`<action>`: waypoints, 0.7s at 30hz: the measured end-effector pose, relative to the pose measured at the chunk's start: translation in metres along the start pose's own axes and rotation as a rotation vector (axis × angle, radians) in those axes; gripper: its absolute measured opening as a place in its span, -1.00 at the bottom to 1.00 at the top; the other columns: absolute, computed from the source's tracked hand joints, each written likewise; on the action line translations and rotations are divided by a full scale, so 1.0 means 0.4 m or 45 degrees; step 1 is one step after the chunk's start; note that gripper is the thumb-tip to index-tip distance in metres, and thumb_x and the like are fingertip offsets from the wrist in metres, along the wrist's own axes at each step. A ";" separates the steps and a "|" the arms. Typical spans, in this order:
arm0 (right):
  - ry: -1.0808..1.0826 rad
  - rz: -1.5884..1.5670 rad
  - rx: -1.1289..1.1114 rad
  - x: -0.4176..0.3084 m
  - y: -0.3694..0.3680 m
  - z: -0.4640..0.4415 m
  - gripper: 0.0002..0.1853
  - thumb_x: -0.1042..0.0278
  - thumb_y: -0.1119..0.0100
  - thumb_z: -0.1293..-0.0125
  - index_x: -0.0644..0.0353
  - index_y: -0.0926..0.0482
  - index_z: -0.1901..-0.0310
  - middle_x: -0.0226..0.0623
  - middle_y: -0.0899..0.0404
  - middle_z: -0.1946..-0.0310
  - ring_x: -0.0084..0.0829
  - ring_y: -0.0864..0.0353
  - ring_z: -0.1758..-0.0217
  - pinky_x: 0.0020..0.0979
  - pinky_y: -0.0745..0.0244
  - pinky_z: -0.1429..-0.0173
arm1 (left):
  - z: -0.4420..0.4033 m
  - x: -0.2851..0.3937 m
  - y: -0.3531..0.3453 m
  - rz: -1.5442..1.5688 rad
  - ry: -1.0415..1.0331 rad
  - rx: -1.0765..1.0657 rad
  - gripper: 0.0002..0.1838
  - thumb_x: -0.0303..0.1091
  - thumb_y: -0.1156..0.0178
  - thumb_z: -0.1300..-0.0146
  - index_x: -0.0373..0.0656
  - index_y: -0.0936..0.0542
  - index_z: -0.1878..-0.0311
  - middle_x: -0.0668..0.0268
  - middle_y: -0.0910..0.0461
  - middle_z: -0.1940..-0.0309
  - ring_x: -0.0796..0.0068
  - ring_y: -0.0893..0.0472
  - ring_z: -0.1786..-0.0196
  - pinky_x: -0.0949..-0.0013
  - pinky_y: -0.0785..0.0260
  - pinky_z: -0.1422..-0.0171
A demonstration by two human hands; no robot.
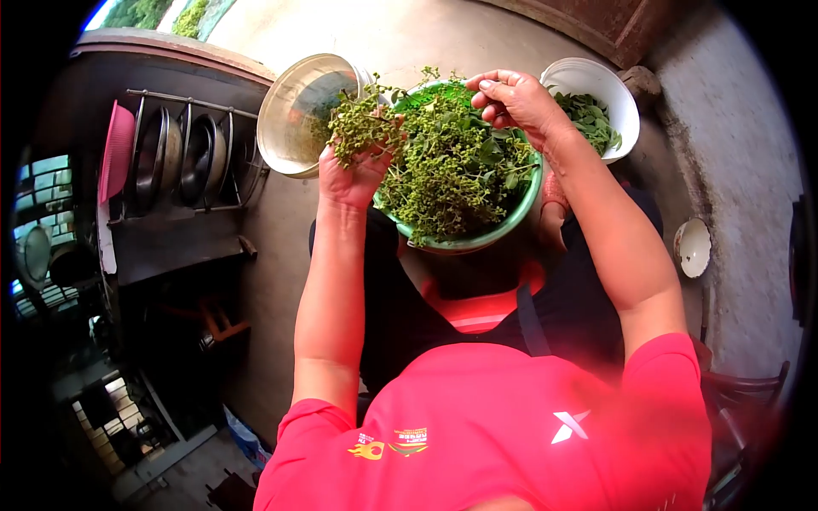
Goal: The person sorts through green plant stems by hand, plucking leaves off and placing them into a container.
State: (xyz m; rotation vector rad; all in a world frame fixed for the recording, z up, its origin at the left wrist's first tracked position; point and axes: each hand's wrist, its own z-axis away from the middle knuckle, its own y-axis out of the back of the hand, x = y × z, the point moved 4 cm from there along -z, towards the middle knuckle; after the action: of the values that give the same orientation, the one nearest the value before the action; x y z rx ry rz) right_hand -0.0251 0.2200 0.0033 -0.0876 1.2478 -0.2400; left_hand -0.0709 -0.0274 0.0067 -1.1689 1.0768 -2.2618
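My left hand (354,175), palm up, grips a bunch of green peppercorn sprigs (362,123), with small round berries on thin stems. It is at the left rim of a green basin (511,226) heaped with more sprigs and leaves (460,170). Over the basin's right side is my right hand (520,102), its fingers curled and the thumb close to the forefinger. Whatever lies between those fingertips, if anything, is too small to make out. Beyond my right wrist, a white bucket (626,111) contains loose green leaves (588,119).
A pale, cloudy bucket (285,119) stands tilted in view left of the basin. Further left, a metal rack (192,102) holds pans and a pink plastic basket (115,153). A white enamel bowl (693,247) is by the right wall. My knees flank the basin.
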 end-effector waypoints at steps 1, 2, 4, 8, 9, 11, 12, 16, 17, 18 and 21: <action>-0.008 0.014 -0.001 -0.003 -0.003 0.002 -0.77 0.28 0.01 -0.39 0.18 -0.56 0.06 -0.51 -0.55 0.42 -0.74 -0.48 0.48 -0.68 -0.38 0.43 | -0.002 0.014 0.006 -0.029 -0.017 -0.007 -0.51 -0.18 0.14 -0.35 -0.34 -0.39 -0.19 0.07 -0.42 -0.18 -0.12 -0.32 -0.29 -0.08 -0.18 -0.37; 0.001 0.009 -0.001 -0.005 -0.010 0.002 -0.77 0.28 0.01 -0.39 0.18 -0.56 0.06 -0.51 -0.55 0.42 -0.74 -0.48 0.48 -0.68 -0.38 0.43 | -0.001 0.024 0.008 -0.037 -0.021 -0.011 -0.51 -0.18 0.14 -0.35 -0.34 -0.39 -0.19 0.07 -0.42 -0.18 -0.12 -0.32 -0.29 -0.08 -0.18 -0.37; 0.080 -0.032 -0.029 -0.012 -0.023 0.004 -0.78 0.26 -0.03 -0.38 0.15 -0.57 0.08 -0.52 -0.54 0.42 -0.74 -0.48 0.47 -0.69 -0.38 0.42 | 0.011 0.025 -0.004 -0.123 0.020 -0.158 -0.51 -0.18 0.13 -0.35 -0.33 -0.38 -0.21 0.07 -0.41 -0.19 -0.11 -0.30 -0.30 -0.09 -0.16 -0.38; 0.137 -0.087 -0.231 -0.022 -0.073 0.004 -0.76 0.20 -0.15 -0.32 0.17 -0.61 0.12 -0.52 -0.53 0.46 -0.73 -0.45 0.50 -0.67 -0.37 0.41 | 0.007 -0.006 0.016 -0.225 -0.043 -0.056 -0.75 -0.23 -0.06 -0.34 -0.14 -0.49 0.01 0.29 -0.56 0.09 0.37 -0.57 0.05 0.23 -0.45 0.00; 0.144 -0.064 -0.249 -0.029 -0.088 0.011 -0.75 0.19 -0.18 -0.30 0.19 -0.62 0.15 -0.52 -0.51 0.50 -0.73 -0.43 0.51 -0.67 -0.36 0.42 | 0.022 -0.019 -0.025 -0.405 -0.027 -0.042 -0.84 -0.28 -0.14 -0.30 -0.09 -0.52 0.12 0.44 -0.57 0.24 0.58 -0.56 0.22 0.40 -0.43 0.16; 0.129 -0.014 -0.372 -0.021 -0.114 0.010 -0.73 0.17 -0.23 -0.27 0.21 -0.62 0.16 -0.51 -0.52 0.50 -0.72 -0.42 0.53 -0.66 -0.34 0.43 | 0.024 -0.038 -0.039 -0.494 -0.012 -0.024 -0.87 -0.31 -0.15 -0.30 -0.09 -0.54 0.14 0.44 -0.59 0.29 0.58 -0.58 0.22 0.44 -0.45 0.19; 0.118 0.026 -0.435 -0.021 -0.126 0.015 -0.72 0.16 -0.25 -0.25 0.21 -0.62 0.17 -0.51 -0.52 0.50 -0.71 -0.41 0.53 -0.65 -0.34 0.43 | 0.021 -0.044 -0.038 -0.528 0.001 0.000 -0.88 -0.33 -0.16 -0.29 -0.10 -0.54 0.15 0.44 -0.59 0.30 0.59 -0.58 0.21 0.45 -0.45 0.19; 0.178 0.368 -0.460 -0.009 -0.139 0.010 -0.77 0.19 -0.30 -0.21 0.19 -0.59 0.31 -0.58 -0.51 0.50 -0.76 -0.37 0.48 -0.66 -0.30 0.37 | 0.023 -0.054 -0.046 -0.627 0.029 -0.032 -0.88 -0.34 -0.17 -0.28 -0.10 -0.54 0.15 0.43 -0.61 0.30 0.63 -0.59 0.27 0.54 -0.44 0.22; 0.176 0.367 -0.464 -0.004 -0.140 0.007 -0.77 0.19 -0.30 -0.21 0.19 -0.59 0.31 -0.58 -0.51 0.50 -0.76 -0.37 0.48 -0.66 -0.30 0.37 | 0.019 -0.057 -0.038 -0.643 0.037 -0.033 -0.87 -0.35 -0.17 -0.28 -0.12 -0.54 0.13 0.42 -0.61 0.28 0.64 -0.59 0.29 0.56 -0.45 0.24; 0.251 0.382 -0.432 -0.002 -0.137 0.002 -0.79 0.21 -0.29 -0.19 0.19 -0.61 0.31 -0.55 -0.52 0.52 -0.75 -0.39 0.47 -0.63 -0.31 0.36 | 0.023 -0.055 -0.045 -0.641 0.037 -0.029 -0.87 -0.35 -0.17 -0.28 -0.12 -0.54 0.13 0.42 -0.61 0.28 0.64 -0.59 0.29 0.56 -0.45 0.24; 0.329 0.363 -0.418 0.004 -0.128 -0.011 -0.80 0.25 -0.27 -0.18 0.21 -0.63 0.30 -0.51 -0.54 0.53 -0.73 -0.42 0.44 -0.61 -0.34 0.31 | 0.032 -0.057 -0.070 -0.665 0.122 -0.040 -0.84 -0.39 -0.17 -0.28 -0.17 -0.55 0.10 0.39 -0.61 0.26 0.63 -0.59 0.26 0.54 -0.45 0.23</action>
State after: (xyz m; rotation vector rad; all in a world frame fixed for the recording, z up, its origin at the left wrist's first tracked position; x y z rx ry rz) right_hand -0.0354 0.1703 0.0105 -0.1630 1.5306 0.2092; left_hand -0.0465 -0.0014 0.0211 -1.5086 0.9206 -2.7202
